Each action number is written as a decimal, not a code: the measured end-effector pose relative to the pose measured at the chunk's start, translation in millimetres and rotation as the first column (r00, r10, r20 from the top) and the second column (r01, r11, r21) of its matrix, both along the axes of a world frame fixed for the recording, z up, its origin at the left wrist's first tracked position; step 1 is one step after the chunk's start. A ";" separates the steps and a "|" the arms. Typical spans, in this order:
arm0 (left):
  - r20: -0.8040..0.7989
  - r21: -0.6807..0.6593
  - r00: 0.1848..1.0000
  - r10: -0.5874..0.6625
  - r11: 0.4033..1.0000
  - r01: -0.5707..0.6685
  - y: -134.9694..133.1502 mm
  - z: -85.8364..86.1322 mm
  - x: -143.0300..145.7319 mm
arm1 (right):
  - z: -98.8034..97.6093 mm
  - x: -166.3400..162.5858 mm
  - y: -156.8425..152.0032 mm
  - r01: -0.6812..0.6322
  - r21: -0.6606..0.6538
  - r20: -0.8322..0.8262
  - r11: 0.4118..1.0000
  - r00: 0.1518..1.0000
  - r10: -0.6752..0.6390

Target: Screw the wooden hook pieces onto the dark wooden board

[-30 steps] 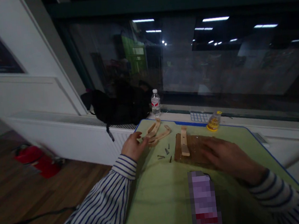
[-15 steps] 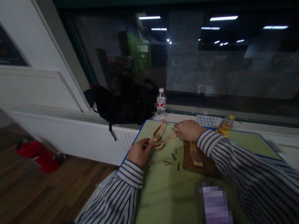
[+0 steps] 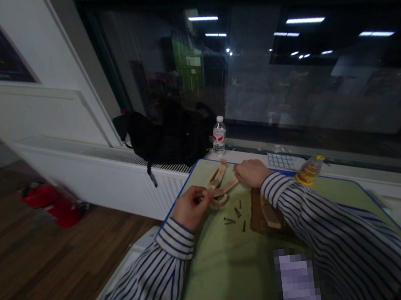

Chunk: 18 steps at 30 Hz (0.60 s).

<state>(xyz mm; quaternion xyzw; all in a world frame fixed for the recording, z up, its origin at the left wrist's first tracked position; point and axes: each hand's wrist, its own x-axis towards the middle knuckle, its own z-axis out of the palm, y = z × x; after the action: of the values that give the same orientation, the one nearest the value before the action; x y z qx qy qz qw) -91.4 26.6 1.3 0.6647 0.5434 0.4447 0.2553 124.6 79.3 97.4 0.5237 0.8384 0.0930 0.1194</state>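
Observation:
My left hand (image 3: 191, 207) is closed, thumb and fingers pinching the near end of a small light wooden piece (image 3: 218, 192). Just beyond it lies a longer wooden piece (image 3: 219, 174) with a raised end, and a rounded wooden piece (image 3: 220, 200) sits close below. My right hand (image 3: 253, 173) is closed around the far end of a wooden strip (image 3: 230, 184) that slants toward the left hand. Several dark screws (image 3: 237, 212) lie loose on the green tabletop (image 3: 219, 258). Beneath my right forearm, a wooden block (image 3: 272, 215) rests on a brown board (image 3: 256, 216), partly hidden by the sleeve.
A water bottle (image 3: 219, 136) stands by the sill, near a black bag (image 3: 163, 137) on the radiator (image 3: 117, 178). At the right back are a yellow-capped bottle (image 3: 310, 171), tilted in view, and a blue-and-white grid sheet (image 3: 280, 160). A pixelated purplish patch covers the near table.
The view has shifted slightly. My left fingers have moved nearer, away from the longer wooden piece, and now pinch the small piece. My right hand keeps its hold on the strip.

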 end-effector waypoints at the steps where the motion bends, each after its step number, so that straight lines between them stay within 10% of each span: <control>1: 0.024 -0.006 1.000 0.004 1.000 -0.004 -3.4 2.7 2.7 | 1.7 0.2 -1.6 -0.005 0.022 0.000 1.000 1.000 0.005; 9: 0.505 -0.225 0.860 -0.073 0.951 0.212 -25.0 30.1 24.4 | 16.3 1.3 -19.1 -0.082 0.278 -0.022 0.957 0.996 0.091; 14: 0.846 -0.317 0.531 -0.058 0.746 0.586 -33.1 46.3 30.1 | 29.2 11.4 -41.3 -0.155 0.418 -0.018 0.895 0.984 0.179; 18: 0.849 -0.336 0.510 -0.141 0.602 0.725 -31.1 62.4 42.4 | 37.1 26.6 -64.0 -0.171 0.516 -0.026 0.839 0.976 0.215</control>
<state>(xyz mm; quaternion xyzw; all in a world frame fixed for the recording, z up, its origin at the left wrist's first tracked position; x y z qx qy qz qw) -49.1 -4.5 63.8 0.4020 0.3018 0.3660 0.7832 151.3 15.3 134.5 0.4529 0.8362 0.3017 -0.0683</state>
